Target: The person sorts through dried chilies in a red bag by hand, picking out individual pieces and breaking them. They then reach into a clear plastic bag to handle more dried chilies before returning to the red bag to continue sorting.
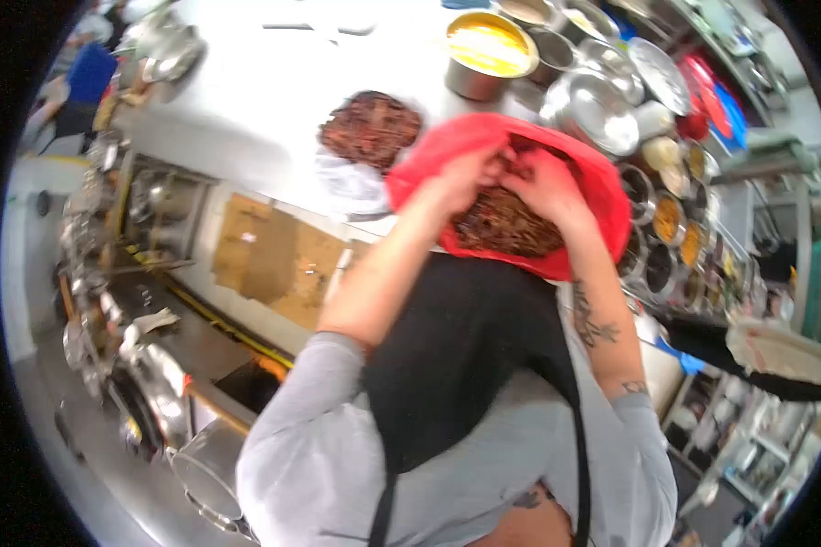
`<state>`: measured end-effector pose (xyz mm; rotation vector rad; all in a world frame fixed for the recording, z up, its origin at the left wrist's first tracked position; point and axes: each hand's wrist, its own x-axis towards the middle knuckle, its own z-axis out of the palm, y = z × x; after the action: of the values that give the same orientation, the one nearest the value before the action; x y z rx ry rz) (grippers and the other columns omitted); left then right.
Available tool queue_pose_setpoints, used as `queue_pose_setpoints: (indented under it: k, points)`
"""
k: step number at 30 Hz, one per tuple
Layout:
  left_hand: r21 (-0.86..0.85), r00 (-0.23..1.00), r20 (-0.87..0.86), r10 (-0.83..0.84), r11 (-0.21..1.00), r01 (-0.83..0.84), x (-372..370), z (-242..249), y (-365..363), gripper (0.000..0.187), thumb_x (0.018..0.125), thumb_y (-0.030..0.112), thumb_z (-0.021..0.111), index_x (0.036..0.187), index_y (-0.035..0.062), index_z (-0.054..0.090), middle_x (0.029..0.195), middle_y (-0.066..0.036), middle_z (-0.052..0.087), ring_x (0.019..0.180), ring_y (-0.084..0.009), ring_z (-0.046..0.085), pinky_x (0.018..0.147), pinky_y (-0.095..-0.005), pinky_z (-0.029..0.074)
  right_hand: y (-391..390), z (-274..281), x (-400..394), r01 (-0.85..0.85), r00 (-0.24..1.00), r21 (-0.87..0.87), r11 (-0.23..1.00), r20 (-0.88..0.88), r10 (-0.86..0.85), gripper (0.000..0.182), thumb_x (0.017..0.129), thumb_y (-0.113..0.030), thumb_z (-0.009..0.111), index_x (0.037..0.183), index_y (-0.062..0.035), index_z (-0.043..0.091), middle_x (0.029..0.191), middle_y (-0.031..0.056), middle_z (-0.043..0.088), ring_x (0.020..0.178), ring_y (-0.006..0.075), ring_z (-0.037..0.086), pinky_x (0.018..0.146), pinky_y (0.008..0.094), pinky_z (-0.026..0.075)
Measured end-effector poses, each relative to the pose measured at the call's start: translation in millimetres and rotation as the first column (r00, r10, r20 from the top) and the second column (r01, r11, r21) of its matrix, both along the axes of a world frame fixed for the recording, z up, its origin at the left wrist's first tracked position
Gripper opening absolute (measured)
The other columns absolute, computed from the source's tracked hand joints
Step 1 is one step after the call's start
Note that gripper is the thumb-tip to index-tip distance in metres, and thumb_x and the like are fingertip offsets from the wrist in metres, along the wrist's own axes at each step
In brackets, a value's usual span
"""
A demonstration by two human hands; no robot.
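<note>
A red plastic bag (pixel 420 159) stands open on the white table, with its rim spread wide. Dark red-brown pieces that look like dried chilies (pixel 511 223) fill it. Over them, inside the rim, my left hand (pixel 472 173) and my right hand (pixel 547 187) come together, fingers bent and pinched. Whatever sits between the fingertips is small and blurred. Left of the bag lies a heap of similar reddish dried pieces (pixel 371 129) on a crumpled whitish plastic bag (pixel 351 187).
A metal pot with yellow contents (pixel 491 50) stands beyond the red bag. Metal bowls and lids (pixel 593 109) crowd the right side, beside containers of orange food (pixel 669 219). Flattened cardboard (pixel 269 260) lies at left, near a dark counter and a large pot (pixel 212 469).
</note>
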<state>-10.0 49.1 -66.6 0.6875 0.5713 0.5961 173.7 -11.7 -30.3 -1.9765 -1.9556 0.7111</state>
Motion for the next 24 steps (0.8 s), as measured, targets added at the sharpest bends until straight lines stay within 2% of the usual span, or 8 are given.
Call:
queue_pose_setpoints:
  k: [2,4,7,10,13,14,17,24]
  points:
    - [-0.089,0.984,-0.114,0.137,0.985,-0.147,6,23,-20,0.024,0.100,0.032,0.052,0.093,0.0128,0.064,0.085,0.002,0.064,0.065,-0.0095,0.053,0.055,-0.0222,0.039,0,1,-17,-0.013,0.991,-0.076,0.997,0.135,0.023,0.029,0.082,-0.026,0.069,0.098,-0.0015,0.069,0.101,0.0234,0.067,0.097,0.0407,0.065,0.084,0.0496,0.053]
    - [-0.190,0.995,0.028,0.095,0.978,-0.088,12,-31,-8,0.025,0.100,0.032,0.050,0.091,0.0118,0.062,0.083,0.001,0.062,0.065,-0.0115,0.052,0.058,-0.0256,0.042,-4,-24,-13,0.060,0.995,0.092,0.994,-0.080,-0.053,0.022,0.082,-0.021,0.070,0.094,-0.0032,0.070,0.095,0.0211,0.068,0.091,0.0387,0.066,0.081,0.0471,0.053]
    - [-0.332,0.976,0.126,0.180,0.934,-0.129,9,-9,-18,0.031,0.103,0.034,0.047,0.084,0.0142,0.060,0.071,0.003,0.055,0.059,-0.0093,0.047,0.053,-0.0237,0.036,-8,5,-9,0.189,0.953,-0.035,0.981,-0.233,-0.192,0.020,0.077,-0.016,0.078,0.087,-0.0005,0.069,0.086,0.0157,0.070,0.082,0.0249,0.068,0.076,0.0361,0.051]
    - [-0.249,0.977,0.190,0.093,0.967,-0.044,10,-10,-13,0.023,0.100,0.032,0.057,0.087,0.0129,0.059,0.075,0.004,0.056,0.062,-0.0074,0.047,0.052,-0.0217,0.034,-12,11,-1,0.307,0.883,0.014,0.952,-0.376,-0.280,0.019,0.082,-0.016,0.077,0.086,0.0004,0.069,0.086,0.0113,0.071,0.081,0.0174,0.066,0.077,0.0324,0.050]
    - [0.018,0.998,-0.047,-0.035,0.999,0.036,15,-2,-17,0.024,0.095,0.034,0.066,0.086,0.0125,0.060,0.078,0.004,0.056,0.061,-0.0050,0.045,0.051,-0.0215,0.031,-19,24,-12,0.493,0.713,0.011,0.870,-0.579,-0.396,0.015,0.087,-0.013,0.074,0.086,0.0007,0.069,0.085,0.0064,0.070,0.080,0.0144,0.063,0.077,0.0303,0.049]
    - [0.143,0.969,-0.246,-0.020,0.988,0.056,9,22,-19,0.025,0.088,0.032,0.075,0.091,0.0094,0.063,0.083,0.001,0.061,0.068,-0.0086,0.053,0.057,-0.0247,0.041,-19,25,-14,0.519,0.662,0.014,0.855,-0.640,-0.392,0.013,0.087,-0.012,0.074,0.086,0.0003,0.069,0.086,0.0056,0.070,0.080,0.0141,0.063,0.077,0.0300,0.049]
    - [0.653,0.943,-0.241,0.230,0.757,-0.018,15,19,-29,0.031,0.083,0.028,0.079,0.100,0.0050,0.066,0.089,-0.005,0.066,0.081,-0.0155,0.062,0.074,-0.0306,0.050,-19,23,-21,0.557,0.500,-0.018,0.830,-0.791,-0.353,0.008,0.088,-0.008,0.073,0.086,-0.0011,0.069,0.086,0.0036,0.069,0.080,0.0131,0.062,0.076,0.0290,0.048]
    - [0.640,0.893,-0.362,0.268,0.768,0.028,14,33,-32,0.031,0.085,0.026,0.074,0.107,0.0041,0.067,0.102,-0.014,0.071,0.100,-0.0230,0.067,0.088,-0.0361,0.051,-19,6,-19,0.505,0.370,-0.069,0.861,-0.883,-0.288,0.004,0.087,-0.005,0.072,0.088,-0.0035,0.069,0.087,0.0019,0.068,0.083,0.0120,0.060,0.077,0.0271,0.046]
